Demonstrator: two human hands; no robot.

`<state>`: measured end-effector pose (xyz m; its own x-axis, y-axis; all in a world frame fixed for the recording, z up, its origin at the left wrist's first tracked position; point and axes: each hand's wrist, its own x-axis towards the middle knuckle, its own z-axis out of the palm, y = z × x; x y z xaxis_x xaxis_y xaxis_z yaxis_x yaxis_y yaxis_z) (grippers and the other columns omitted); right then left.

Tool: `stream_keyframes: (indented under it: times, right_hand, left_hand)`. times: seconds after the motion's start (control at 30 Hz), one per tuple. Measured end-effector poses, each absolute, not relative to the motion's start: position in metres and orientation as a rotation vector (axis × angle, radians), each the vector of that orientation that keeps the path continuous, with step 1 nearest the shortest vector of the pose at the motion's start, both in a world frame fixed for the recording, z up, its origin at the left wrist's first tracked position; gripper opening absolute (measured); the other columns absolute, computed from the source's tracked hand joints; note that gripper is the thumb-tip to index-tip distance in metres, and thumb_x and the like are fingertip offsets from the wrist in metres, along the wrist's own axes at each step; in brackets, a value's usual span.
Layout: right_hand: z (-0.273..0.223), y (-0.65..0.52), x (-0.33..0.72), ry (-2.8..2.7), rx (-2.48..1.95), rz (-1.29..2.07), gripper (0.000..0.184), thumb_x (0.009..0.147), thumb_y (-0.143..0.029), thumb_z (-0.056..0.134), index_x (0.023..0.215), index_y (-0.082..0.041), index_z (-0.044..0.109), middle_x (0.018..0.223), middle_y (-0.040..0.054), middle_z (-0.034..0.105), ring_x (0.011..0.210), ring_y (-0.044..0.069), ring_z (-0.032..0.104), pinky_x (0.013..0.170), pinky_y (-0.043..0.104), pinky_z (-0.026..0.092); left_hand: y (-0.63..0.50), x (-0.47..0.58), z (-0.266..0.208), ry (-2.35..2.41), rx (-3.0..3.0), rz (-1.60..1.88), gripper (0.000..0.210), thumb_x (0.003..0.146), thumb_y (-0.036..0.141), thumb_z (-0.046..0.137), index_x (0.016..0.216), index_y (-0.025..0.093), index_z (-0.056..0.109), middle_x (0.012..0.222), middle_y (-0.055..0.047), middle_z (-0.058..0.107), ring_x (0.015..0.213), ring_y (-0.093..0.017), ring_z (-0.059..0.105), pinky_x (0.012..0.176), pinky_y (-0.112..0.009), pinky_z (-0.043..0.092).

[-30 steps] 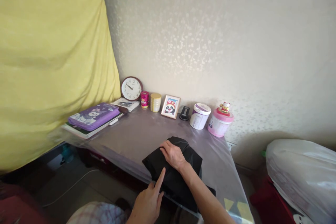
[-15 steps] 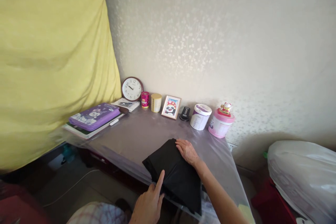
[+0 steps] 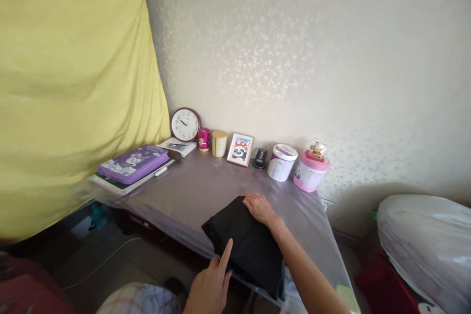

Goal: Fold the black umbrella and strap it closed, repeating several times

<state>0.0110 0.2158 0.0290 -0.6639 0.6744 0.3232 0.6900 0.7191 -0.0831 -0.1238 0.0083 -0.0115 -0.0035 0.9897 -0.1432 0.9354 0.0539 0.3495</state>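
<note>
A black folded cloth or bag [image 3: 250, 250], its material hard to tell, lies slanted across the table's front edge, with its near part past the edge. My right hand [image 3: 259, 208] rests on its far corner, fingers bent over the edge there. At the near left side is my left hand [image 3: 211, 279], with its index finger stretched along the black surface. The other fingers of that hand are curled in at the edge and partly hidden, and the thumb lies against the black material.
Along the wall stand a clock [image 3: 186, 124], a picture frame [image 3: 240, 149], a white tub [image 3: 282, 163] and a pink tub [image 3: 311, 171] topped by a cat figurine [image 3: 317, 150]. A purple case [image 3: 134, 163] lies left. Right of the table [image 3: 184, 191] is a bulky plastic bag [image 3: 427, 240].
Both hands keep nearly the same hold on the black piece. The view has shifted very slightly, and the right hand sits a touch further left on the far corner.
</note>
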Motion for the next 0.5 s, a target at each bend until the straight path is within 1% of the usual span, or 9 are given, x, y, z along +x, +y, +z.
stream_keyframes:
  times: [0.07,0.1,0.17,0.23,0.27,0.3,0.37,0.43,0.5]
  right_hand:
    - [0.033,0.222,0.013,-2.512,-1.139,-0.104,0.028,0.094,-0.023,0.039,0.094,-0.016,0.067,0.102,0.0121,0.068,0.100,0.023,0.060,0.089,0.037,0.043]
    - [0.035,0.222,0.013,-2.483,-1.153,-0.117,0.029,0.094,-0.023,0.039,0.099,-0.016,0.066,0.108,0.0130,0.066,0.104,0.023,0.058,0.091,0.038,0.042]
    - [0.035,0.216,0.012,-2.520,-1.067,-0.093,0.028,0.094,-0.026,0.039,0.103,-0.018,0.065,0.111,0.0094,0.065,0.107,0.019,0.057,0.094,0.033,0.040]
    - [0.030,0.209,0.009,-2.632,-0.881,-0.018,0.026,0.094,-0.028,0.042,0.098,-0.022,0.066,0.104,0.0034,0.068,0.104,0.014,0.058,0.095,0.027,0.039]
    - [0.027,0.207,0.008,-2.654,-0.831,0.013,0.025,0.093,-0.029,0.043,0.094,-0.023,0.067,0.101,0.0021,0.070,0.102,0.014,0.059,0.096,0.027,0.039]
    - [0.025,0.207,0.008,-2.642,-0.831,0.028,0.025,0.092,-0.029,0.044,0.091,-0.022,0.068,0.100,0.0026,0.070,0.102,0.015,0.059,0.096,0.028,0.039]
    - [0.023,0.213,0.013,-2.523,-0.972,0.010,0.025,0.091,-0.028,0.045,0.092,-0.020,0.069,0.104,0.0070,0.068,0.104,0.018,0.059,0.096,0.033,0.041]
    - [0.026,0.221,0.026,-2.395,-1.102,-0.013,0.028,0.092,-0.026,0.042,0.097,-0.017,0.067,0.110,0.0120,0.066,0.105,0.022,0.059,0.095,0.038,0.042]
    - [0.033,0.225,0.047,-2.322,-1.146,-0.012,0.028,0.091,-0.025,0.040,0.102,-0.016,0.065,0.113,0.0124,0.064,0.106,0.022,0.058,0.096,0.040,0.042]
  left_hand:
    - [0.008,-0.124,-0.011,1.988,1.929,0.237,0.060,0.092,0.020,0.030,0.145,0.029,0.003,0.102,-0.008,0.060,0.081,-0.019,0.064,0.068,-0.025,0.045]
    - [0.008,-0.124,-0.012,1.980,1.927,0.248,0.060,0.092,0.020,0.029,0.145,0.029,0.002,0.102,-0.008,0.061,0.081,-0.019,0.064,0.068,-0.025,0.045]
    - [0.009,-0.124,-0.013,1.969,1.927,0.264,0.059,0.092,0.020,0.029,0.145,0.028,0.002,0.101,-0.008,0.061,0.080,-0.019,0.064,0.068,-0.025,0.045]
    - [0.009,-0.124,-0.014,1.973,1.932,0.266,0.058,0.093,0.021,0.028,0.145,0.028,0.003,0.100,-0.008,0.061,0.080,-0.019,0.064,0.068,-0.026,0.046]
    - [0.009,-0.124,-0.015,1.980,1.934,0.264,0.058,0.093,0.022,0.027,0.145,0.028,0.003,0.100,-0.008,0.061,0.080,-0.020,0.064,0.068,-0.026,0.046]
    - [0.009,-0.124,-0.015,1.984,1.933,0.262,0.057,0.093,0.022,0.027,0.145,0.027,0.004,0.100,-0.008,0.061,0.080,-0.020,0.064,0.068,-0.027,0.046]
    - [0.008,-0.125,-0.014,1.980,1.924,0.269,0.058,0.093,0.023,0.028,0.145,0.027,0.004,0.102,-0.008,0.061,0.082,-0.020,0.064,0.069,-0.027,0.046]
    - [0.007,-0.126,-0.012,1.961,1.907,0.300,0.059,0.092,0.023,0.030,0.145,0.028,0.004,0.104,-0.008,0.061,0.085,-0.019,0.064,0.071,-0.026,0.045]
    - [0.007,-0.128,-0.011,1.941,1.894,0.348,0.059,0.092,0.023,0.031,0.145,0.027,0.005,0.108,-0.008,0.061,0.090,-0.019,0.063,0.075,-0.025,0.045]
